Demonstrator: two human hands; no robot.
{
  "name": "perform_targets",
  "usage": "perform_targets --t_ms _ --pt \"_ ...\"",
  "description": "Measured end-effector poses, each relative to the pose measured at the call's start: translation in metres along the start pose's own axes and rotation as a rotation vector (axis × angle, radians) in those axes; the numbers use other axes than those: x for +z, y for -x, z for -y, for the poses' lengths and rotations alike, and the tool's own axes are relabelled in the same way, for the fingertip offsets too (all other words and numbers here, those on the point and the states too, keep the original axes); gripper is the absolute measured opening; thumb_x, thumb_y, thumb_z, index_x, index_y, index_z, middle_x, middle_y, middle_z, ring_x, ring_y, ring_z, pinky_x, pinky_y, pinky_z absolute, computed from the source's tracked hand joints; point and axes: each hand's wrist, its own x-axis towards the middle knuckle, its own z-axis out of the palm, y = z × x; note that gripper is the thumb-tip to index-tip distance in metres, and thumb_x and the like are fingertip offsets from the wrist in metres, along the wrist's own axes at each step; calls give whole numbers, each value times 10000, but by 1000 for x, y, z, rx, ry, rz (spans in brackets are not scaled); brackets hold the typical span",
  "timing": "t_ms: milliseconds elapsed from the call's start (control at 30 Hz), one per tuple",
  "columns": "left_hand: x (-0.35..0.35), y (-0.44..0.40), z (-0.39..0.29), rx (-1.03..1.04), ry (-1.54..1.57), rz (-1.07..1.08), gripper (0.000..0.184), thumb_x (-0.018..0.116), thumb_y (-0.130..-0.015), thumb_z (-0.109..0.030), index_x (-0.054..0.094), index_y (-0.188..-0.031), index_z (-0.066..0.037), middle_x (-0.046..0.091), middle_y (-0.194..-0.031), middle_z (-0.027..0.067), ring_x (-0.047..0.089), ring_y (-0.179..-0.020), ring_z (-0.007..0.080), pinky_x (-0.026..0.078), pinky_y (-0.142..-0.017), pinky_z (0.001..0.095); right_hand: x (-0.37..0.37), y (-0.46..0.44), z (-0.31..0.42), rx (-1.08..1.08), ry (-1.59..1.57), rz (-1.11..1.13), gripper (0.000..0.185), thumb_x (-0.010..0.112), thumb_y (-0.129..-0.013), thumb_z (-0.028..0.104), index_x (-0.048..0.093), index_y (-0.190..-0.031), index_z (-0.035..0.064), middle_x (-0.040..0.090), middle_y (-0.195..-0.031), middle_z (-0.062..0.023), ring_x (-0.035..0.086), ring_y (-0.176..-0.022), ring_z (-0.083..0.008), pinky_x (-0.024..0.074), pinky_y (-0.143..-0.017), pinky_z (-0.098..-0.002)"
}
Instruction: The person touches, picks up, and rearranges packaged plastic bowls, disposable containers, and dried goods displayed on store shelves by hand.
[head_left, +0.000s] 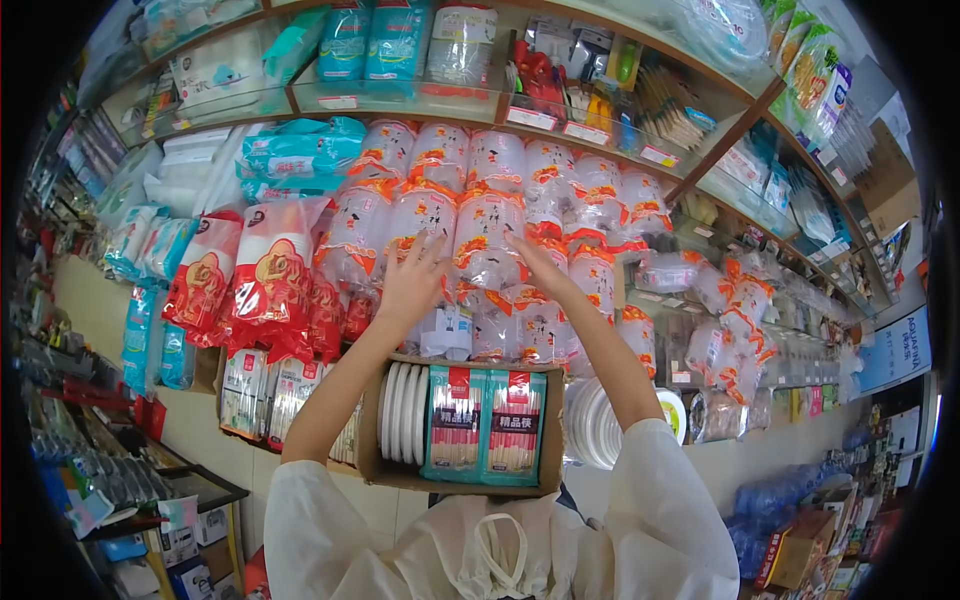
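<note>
Cup packs stand stacked beyond the box, the left hand spread upon them and the right hand touching one's side, whether gripping I cannot tell, and straightening seems underway, calling for gentle, even pressure.

hands: against orange-printed clear packs | cardboard box: two chopstick packs | left: red-printed packs
</note>
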Motion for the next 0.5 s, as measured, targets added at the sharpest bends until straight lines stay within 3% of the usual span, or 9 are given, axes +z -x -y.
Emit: perform_targets --t_ms 133,233,333,500 --pt "-9 -3 -8 -75 154 -56 407 630 -707 -222 531 -1086 -111 438 -1254 77 354 -1203 257 260 -948 552 9 14 20 -78 63 -32 843 596 -702 599 340 -1291 53 479 -1080 -98 480 -964 -193 441 -790 -375" --pt "-6 -16 -10 -133 251 -124 512 655 -695 -234 463 -1150 -99 451 -1205 92 383 -1172 251 249 -943 543 22 32 40 -51 138 -137 769 620 -709 566 398 -1233 49 461 -930 -45 444 -826 -123 448 -684 -317" --pt "5 -24 -11 -86 191 -70 574 672 -677 -247 421 -1165 -78 469 -1157 97 391 -1159 253 249 -934 550 19 23 30 -46 105 -157 829 640 -709 538 341 -1280 17 481 -1065 -100 484 -947 -179 460 -719 -343" --pt "5 -30 -20 -83 117 33 616 701 -647 -249 415 -1164 -72 465 -1153 92 378 -1167 248 242 -943 557 9 15 14 -202 182 -218 953 635 -714 534 204 -1338 -44 362 -1290 -230 384 -1189 -298 379 -914 -372"
